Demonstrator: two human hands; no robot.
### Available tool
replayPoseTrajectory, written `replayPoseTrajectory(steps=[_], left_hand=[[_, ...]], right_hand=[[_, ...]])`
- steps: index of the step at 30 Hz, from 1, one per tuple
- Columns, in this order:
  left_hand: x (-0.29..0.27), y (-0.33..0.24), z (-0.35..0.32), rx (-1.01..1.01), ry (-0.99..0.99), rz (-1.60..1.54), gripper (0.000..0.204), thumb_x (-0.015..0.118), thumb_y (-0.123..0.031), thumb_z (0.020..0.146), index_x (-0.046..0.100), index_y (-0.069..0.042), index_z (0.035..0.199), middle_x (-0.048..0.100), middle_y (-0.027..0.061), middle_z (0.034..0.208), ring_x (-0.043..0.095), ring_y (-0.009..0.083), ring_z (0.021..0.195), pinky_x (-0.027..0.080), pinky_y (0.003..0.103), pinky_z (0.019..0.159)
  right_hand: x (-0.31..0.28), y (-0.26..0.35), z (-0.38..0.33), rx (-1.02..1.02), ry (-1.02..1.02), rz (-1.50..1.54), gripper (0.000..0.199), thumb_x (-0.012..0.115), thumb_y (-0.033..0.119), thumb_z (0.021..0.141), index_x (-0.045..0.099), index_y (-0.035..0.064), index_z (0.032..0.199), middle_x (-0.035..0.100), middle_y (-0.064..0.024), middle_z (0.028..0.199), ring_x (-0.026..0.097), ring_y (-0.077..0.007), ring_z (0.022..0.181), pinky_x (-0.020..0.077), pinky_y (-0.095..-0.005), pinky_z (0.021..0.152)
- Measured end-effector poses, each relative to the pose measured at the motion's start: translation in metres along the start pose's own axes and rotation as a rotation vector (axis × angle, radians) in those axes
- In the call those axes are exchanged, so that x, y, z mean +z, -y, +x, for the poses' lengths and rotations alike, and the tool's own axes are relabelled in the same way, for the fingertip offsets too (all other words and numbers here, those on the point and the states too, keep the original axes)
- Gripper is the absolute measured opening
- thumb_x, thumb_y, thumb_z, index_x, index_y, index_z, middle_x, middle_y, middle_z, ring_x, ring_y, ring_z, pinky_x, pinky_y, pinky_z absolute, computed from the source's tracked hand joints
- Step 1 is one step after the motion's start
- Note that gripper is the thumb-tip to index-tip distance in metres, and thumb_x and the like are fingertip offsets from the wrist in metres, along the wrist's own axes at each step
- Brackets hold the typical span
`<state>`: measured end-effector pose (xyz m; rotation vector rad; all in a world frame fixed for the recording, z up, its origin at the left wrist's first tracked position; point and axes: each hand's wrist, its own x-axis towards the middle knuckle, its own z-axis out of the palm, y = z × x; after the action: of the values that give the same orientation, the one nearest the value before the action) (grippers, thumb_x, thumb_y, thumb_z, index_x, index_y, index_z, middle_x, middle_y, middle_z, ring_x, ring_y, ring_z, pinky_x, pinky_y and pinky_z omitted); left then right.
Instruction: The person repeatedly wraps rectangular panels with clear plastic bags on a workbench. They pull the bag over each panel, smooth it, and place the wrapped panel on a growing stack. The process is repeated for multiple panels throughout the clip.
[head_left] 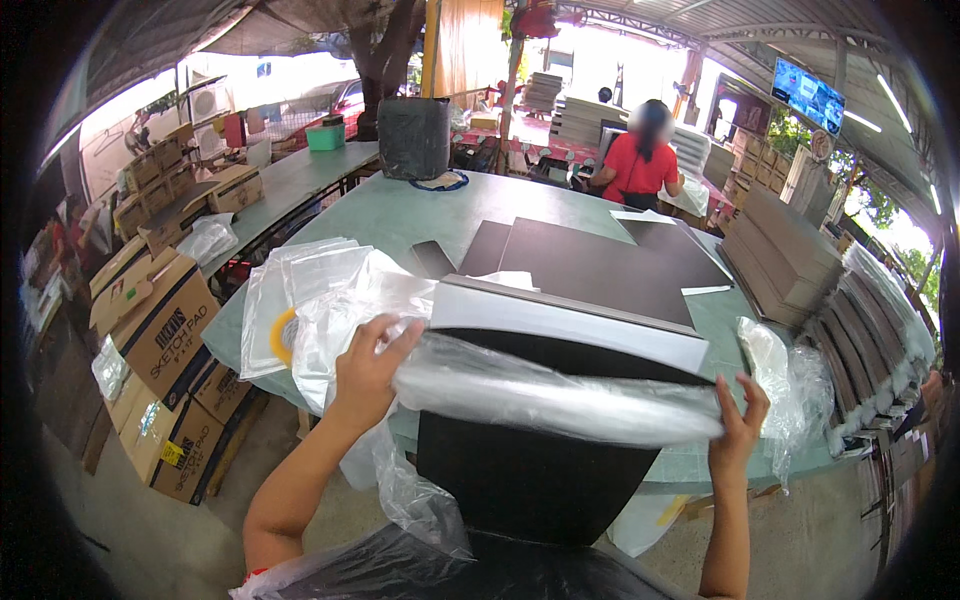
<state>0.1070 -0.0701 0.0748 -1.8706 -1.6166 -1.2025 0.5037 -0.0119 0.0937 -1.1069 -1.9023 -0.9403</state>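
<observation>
A band of clear plastic film [560,395] stretches between my hands, across a black board [530,480] that slopes down toward me. My left hand [370,375] pinches the film's left end, while its right end is gripped by my right hand [738,415]. Behind the film lies a thick white-edged stack [580,325] at the near side of the table, with dark brown-black sheets [600,270] beyond it. Loose clear plastic sheets or bags [350,290] are heaped beside my left hand, with a yellow ring [283,337] among them.
The green table [430,210] carries a dark wrapped block [414,138] at the far side. Crumpled plastic [780,375] hangs over its right edge near stacked boards [780,255]. Cardboard boxes [165,320] stand at left. A person in red [640,160] sits beyond the table.
</observation>
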Motion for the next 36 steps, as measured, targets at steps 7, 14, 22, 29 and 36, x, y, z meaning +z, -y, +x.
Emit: replayPoseTrajectory(steps=[7,14,22,29,36], left_hand=[[-0.023,0.059,0.040,-0.540,0.572,-0.811,0.031,0.060,-0.003,0.050,0.061,0.000,0.081,0.060,0.0052,0.077,0.052,0.0118,0.049,0.042,0.021,0.047],[0.070,0.109,-0.125,-1.071,0.882,-1.335,0.024,0.055,-0.007,0.057,0.054,0.000,0.079,0.053,0.0104,0.062,0.051,0.0177,0.050,0.041,0.026,0.045],[0.055,0.091,-0.244,-1.341,1.372,-1.148,0.014,0.054,-0.018,0.073,0.054,-0.005,0.068,0.043,0.0031,0.054,0.035,0.0081,0.042,0.024,0.021,0.036],[0.013,0.028,-0.205,0.110,1.384,-1.271,0.024,0.054,-0.030,0.080,0.054,-0.007,0.088,0.049,0.0006,0.067,0.037,0.0045,0.049,0.027,0.021,0.039],[0.037,0.069,-0.220,-1.114,1.647,-0.973,0.039,0.061,-0.038,0.072,0.054,-0.005,0.091,0.049,-0.0010,0.066,0.038,0.0065,0.049,0.030,0.023,0.041]], right_hand=[[-0.018,-0.047,0.006,0.732,0.431,1.444,0.028,0.053,0.002,0.066,0.056,-0.0019,0.093,0.057,-0.0035,0.078,0.052,-0.0108,0.062,0.0416,-0.0203,0.058],[0.038,-0.035,-0.150,1.322,0.755,1.719,0.040,0.057,0.005,0.059,0.053,-0.0006,0.098,0.056,-0.0082,0.085,0.052,-0.0184,0.068,0.0425,-0.0297,0.057],[0.103,-0.029,-0.354,1.073,1.329,1.349,0.023,0.054,0.018,0.070,0.057,0.0079,0.090,0.060,-0.0075,0.079,0.057,-0.0234,0.067,0.0452,-0.0331,0.062],[0.099,-0.029,-0.348,0.479,1.561,0.836,0.022,0.053,0.017,0.070,0.058,0.0058,0.088,0.060,-0.0098,0.080,0.058,-0.0239,0.069,0.0451,-0.0321,0.063],[0.117,-0.003,-0.356,-0.018,1.376,0.517,0.021,0.052,0.016,0.070,0.058,0.0037,0.085,0.060,-0.0120,0.080,0.058,-0.0243,0.072,0.0449,-0.0310,0.063]])
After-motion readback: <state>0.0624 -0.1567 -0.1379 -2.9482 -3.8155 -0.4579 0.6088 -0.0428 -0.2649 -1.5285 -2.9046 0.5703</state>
